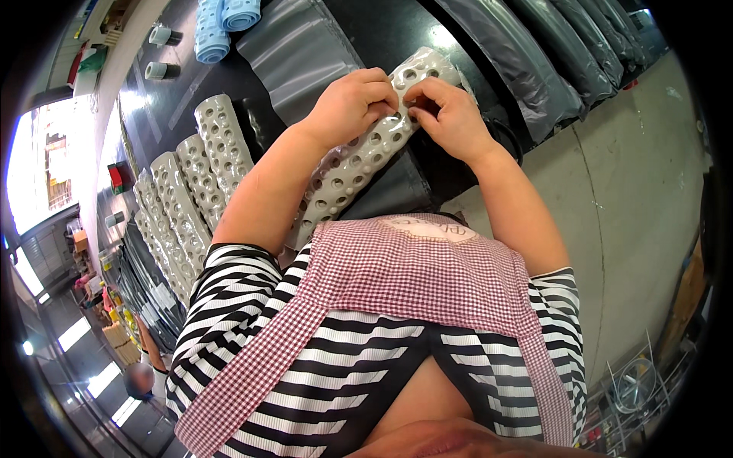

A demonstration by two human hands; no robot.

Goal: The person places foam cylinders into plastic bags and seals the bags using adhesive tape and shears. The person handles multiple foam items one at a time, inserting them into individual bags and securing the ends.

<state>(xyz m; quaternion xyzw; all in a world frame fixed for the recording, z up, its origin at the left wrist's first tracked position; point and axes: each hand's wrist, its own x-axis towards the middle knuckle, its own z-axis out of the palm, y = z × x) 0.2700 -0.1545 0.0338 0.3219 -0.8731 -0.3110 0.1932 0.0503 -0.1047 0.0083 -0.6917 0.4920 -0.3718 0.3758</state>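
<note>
Lying slantwise on the dark bench, a pale grey rolled mat (glossy, knobbly, dotted with round hollows) stretches from near the checked apron to beneath both hands; the left hand curls its fingers against the roll, the right hand bends thumb and forefinger just beside them; whether either grip pinches it, I cannot tell; similar grey rolls stand in a row leftward, blue rolls beyond.
</note>
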